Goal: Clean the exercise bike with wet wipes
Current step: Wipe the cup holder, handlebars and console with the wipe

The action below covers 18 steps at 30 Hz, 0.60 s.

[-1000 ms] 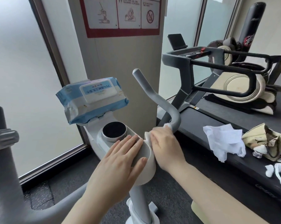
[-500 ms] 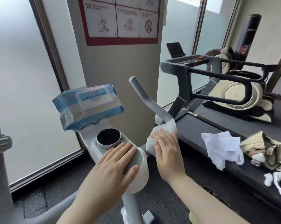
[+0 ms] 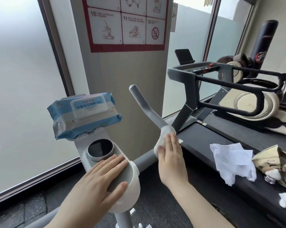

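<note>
The exercise bike (image 3: 122, 191) stands in the near middle of the view, with its white head and round black display (image 3: 100, 149) just under the person's arms. The change is on its right handlebar (image 3: 145, 106): one second ago the right hand (image 3: 169, 155) was low, at the bend beside the head, and now it is further up the grey bar, with the wet wipe (image 3: 163, 134) wrapped around the bar under it. The fingers of this hand are straight and pressed together, flat on the wipe; whether the thumb curls behind the bar, I cannot tell. The left hand (image 3: 102, 180) has not moved from the top of the head; its fingers are straight and a little spread, pressing there to steady the bike. I judge that the lower part of the bar is wiped and the long upper part to the tip is still to do.

The pack of wet wipes (image 3: 84, 112) lies on the holder behind the display, closed. To the right, a treadmill (image 3: 205, 142) carries on its dark belt a crumpled white wipe (image 3: 233, 160) and some dirty cloth (image 3: 277, 162), well apart from the bike. Far behind are frosted windows, a pillar with a red-framed rule poster (image 3: 127, 23), and a dark, rough floor.
</note>
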{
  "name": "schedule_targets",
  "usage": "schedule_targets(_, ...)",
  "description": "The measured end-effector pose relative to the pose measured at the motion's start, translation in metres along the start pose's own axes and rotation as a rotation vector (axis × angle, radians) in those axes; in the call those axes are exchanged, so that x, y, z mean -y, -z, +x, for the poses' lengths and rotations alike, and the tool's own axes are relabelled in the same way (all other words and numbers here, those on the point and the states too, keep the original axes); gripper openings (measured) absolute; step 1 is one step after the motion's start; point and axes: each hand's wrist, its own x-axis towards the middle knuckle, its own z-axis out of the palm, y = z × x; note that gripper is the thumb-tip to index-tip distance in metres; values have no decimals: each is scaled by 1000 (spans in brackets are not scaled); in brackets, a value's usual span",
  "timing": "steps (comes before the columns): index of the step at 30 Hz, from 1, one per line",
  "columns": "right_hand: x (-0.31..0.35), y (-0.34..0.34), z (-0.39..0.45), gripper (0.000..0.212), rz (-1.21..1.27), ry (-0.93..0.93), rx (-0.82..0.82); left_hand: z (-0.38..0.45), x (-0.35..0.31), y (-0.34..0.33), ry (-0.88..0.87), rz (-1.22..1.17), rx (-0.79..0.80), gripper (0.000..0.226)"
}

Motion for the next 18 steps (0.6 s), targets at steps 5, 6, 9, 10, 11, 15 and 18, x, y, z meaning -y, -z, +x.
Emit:
schedule_targets(5, -4, 8, 46, 56, -140, 7, 115, 10, -8, 2, 33, -33, -79, 59)
schedule_targets(6, -3, 11, 56, 57, -138, -2, 128, 13, -11, 2, 32, -35, -83, 61)
schedule_targets(9, -2, 17, 65, 60, -98, -34, 153, 21, -16, -1, 46, -7, -49, 53)
schedule_targets(10, -3, 20, 61, 60, -92, -43, 168, 21, -15, -2, 47, -3, -32, 49)
schedule_targets(11, -4, 22, 55, 59, -103, -52, 179, 21, -12, -5, 34, -3, -25, 47)
schedule_targets(15, 2, 28, 44, 58, -269, -77, 191, 23, -6, -10, -25, -19, -36, 45)
schedule_targets(18, 15, 26, 68, 62, -382, -16, 199, 26, -3, -14, -64, -28, -66, 45)
